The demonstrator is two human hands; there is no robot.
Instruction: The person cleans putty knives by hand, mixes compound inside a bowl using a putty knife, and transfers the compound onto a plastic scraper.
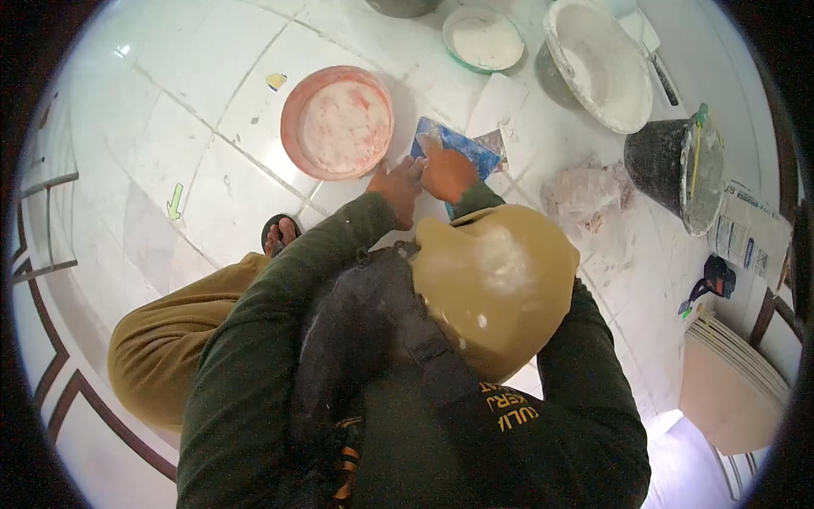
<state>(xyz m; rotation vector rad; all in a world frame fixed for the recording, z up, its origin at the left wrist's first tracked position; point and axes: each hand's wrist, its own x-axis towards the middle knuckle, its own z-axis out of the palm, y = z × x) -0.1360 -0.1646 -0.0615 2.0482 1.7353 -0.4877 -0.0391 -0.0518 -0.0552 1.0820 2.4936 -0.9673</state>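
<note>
My left hand (397,190) reaches down near the lower left edge of a flat blue piece smeared with white (479,155), its fingers apart. Beside it, my right hand (449,175) is closed over the blue piece. A thin pale piece (430,139) shows just past the right knuckles; whether it belongs to something in that grip I cannot tell. A reddish round basin (291,127) with whitish paste inside stands on the floor, just beyond my left hand.
White floor tiles (191,64) lie all around. A whitened bucket (551,81), a shallow dish (449,42), a dark bucket (653,165) and a crumpled plastic bag (585,195) are to the right. Stacked boards (733,386) lean at lower right. A tan hard hat (500,288) blocks the middle.
</note>
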